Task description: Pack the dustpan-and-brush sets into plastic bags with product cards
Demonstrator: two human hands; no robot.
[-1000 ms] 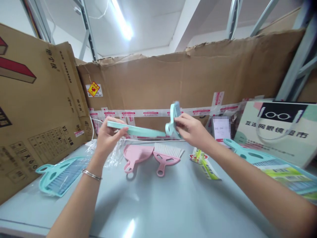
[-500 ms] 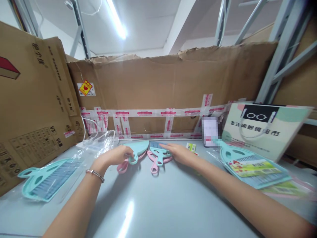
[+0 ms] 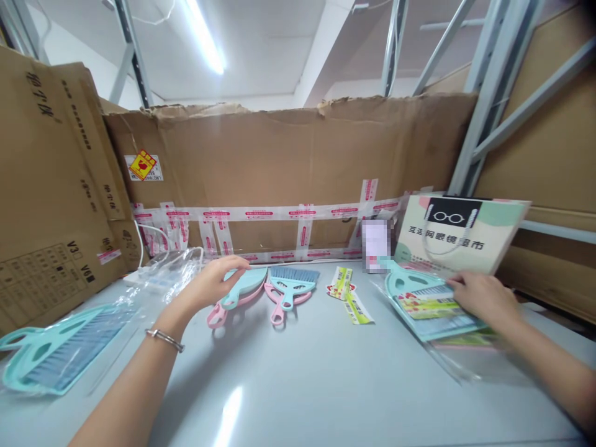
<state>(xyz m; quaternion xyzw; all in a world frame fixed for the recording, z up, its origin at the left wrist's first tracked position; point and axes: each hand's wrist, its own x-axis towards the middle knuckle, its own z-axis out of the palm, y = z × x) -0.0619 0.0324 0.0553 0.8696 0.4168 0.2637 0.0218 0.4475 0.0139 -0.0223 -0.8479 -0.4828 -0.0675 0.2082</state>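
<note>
My left hand (image 3: 218, 282) is open, fingers stretched just above a mint dustpan (image 3: 249, 282) that lies on a pink dustpan (image 3: 216, 316). Beside them, a mint hand brush with blue bristles (image 3: 293, 282) rests on a pink brush (image 3: 278, 315). At the right, my right hand (image 3: 487, 304) has its fingers closed at the edge of a bagged mint dustpan and brush set (image 3: 410, 282) with a green-and-yellow label card (image 3: 428, 306). Its thumb is hidden. Under that set lies another bagged pink one (image 3: 470, 341), partly covered.
Loose label cards (image 3: 344, 285) lie mid-table. Another bagged mint dustpan set (image 3: 60, 354) is at the left, near crumpled clear plastic (image 3: 181, 273). A phone (image 3: 376, 242) and a paper gift bag (image 3: 460, 233) stand at the back right, before a large cardboard sheet (image 3: 261, 161).
My right hand has left the mint brush and moved right to the bagged set. My left hand has let go of the dustpan handle and lifted slightly. The view has turned a little right.
</note>
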